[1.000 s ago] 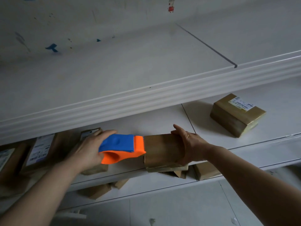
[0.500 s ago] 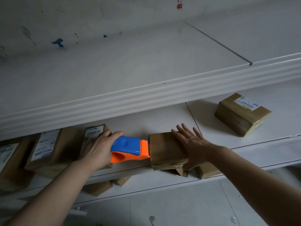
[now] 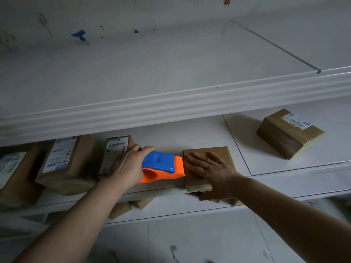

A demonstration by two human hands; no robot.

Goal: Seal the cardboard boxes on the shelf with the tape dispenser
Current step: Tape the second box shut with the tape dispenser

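Observation:
A small brown cardboard box point(image 3: 218, 151) lies at the front edge of the middle shelf point(image 3: 171, 135). My right hand point(image 3: 210, 170) rests flat on top of it, fingers spread and pointing left. My left hand point(image 3: 127, 166) grips a blue and orange tape dispenser point(image 3: 161, 166). Its orange nose touches the box's left side.
Labelled boxes point(image 3: 64, 164) stand to the left on the same shelf, one point(image 3: 115, 150) right behind my left hand. Another taped box point(image 3: 288, 132) sits at the right. More boxes point(image 3: 121, 208) lie on the lower shelf. A deep white upper shelf point(image 3: 171, 105) overhangs.
The box has been set down and pushed onto the shelf. My right hand moved from its right side to lie flat on top. The dispenser followed and stays against its left side.

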